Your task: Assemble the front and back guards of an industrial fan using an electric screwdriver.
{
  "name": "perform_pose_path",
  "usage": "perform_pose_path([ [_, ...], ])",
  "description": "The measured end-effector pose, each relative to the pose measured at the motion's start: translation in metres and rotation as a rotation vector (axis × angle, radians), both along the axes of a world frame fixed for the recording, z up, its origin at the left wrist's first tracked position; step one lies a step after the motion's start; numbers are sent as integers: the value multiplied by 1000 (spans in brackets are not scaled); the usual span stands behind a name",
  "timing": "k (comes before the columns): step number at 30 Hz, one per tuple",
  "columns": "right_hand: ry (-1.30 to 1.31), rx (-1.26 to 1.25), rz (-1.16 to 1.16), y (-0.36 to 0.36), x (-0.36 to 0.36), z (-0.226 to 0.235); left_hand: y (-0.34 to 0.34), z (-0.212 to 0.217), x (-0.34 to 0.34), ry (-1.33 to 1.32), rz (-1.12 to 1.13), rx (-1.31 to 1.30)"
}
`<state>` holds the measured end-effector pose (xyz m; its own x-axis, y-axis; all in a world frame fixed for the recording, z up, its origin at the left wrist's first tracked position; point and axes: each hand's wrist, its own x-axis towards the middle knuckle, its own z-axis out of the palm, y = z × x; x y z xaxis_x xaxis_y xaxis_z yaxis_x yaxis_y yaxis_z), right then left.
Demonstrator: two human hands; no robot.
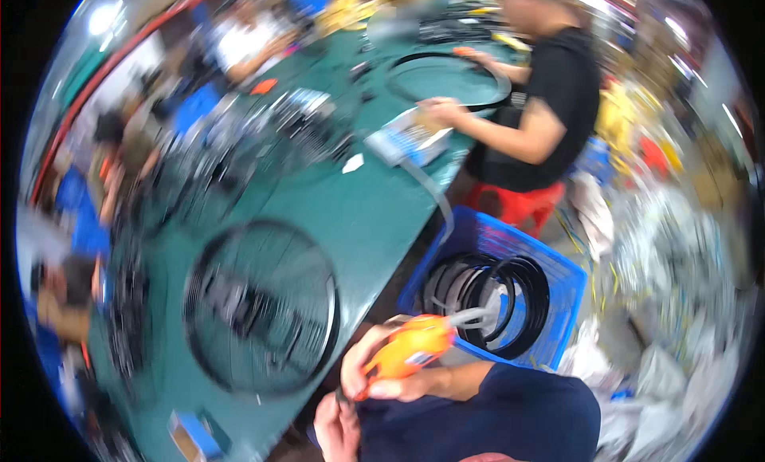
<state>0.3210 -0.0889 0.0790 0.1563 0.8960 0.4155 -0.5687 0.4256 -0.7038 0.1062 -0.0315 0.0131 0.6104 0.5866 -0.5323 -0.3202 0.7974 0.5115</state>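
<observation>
The right hand point(374, 366) is wrapped around an orange power tool point(410, 346) held off the near edge of the worktop point(374, 223), while the left hand point(339, 426) below it is closed, on what I cannot tell; the tool's hose point(470, 314) could snag on the blue crate point(550, 279) of black rims point(490, 298) just beside it. On the worktop a spoked wheel point(263, 306) lies near that edge, and farther along a person in black point(550, 103) works on another rim point(450, 79).
</observation>
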Motion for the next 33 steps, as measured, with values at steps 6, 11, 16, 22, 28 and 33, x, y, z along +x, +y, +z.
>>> perform_pose_path([
  [6, 131, 191, -129, 14, -17, 0, 2, -6, 5, -156, 59, -21],
  [11, -49, 210, -202, 31, -43, 6, 6, -13, 0, -281, 113, -162],
  [16, -211, 333, -221, 50, -61, 0, 24, -17, -8, -401, 115, -254],
  [22, -338, 324, -298, 66, -65, 8, 48, -15, 9, -453, 127, -302],
  [28, -427, 284, -348, 71, -60, 5, 51, -21, 28, -467, 162, -362],
  [33, -477, 284, -298, 78, -54, 0, 52, -23, 34, -406, 197, -432],
])
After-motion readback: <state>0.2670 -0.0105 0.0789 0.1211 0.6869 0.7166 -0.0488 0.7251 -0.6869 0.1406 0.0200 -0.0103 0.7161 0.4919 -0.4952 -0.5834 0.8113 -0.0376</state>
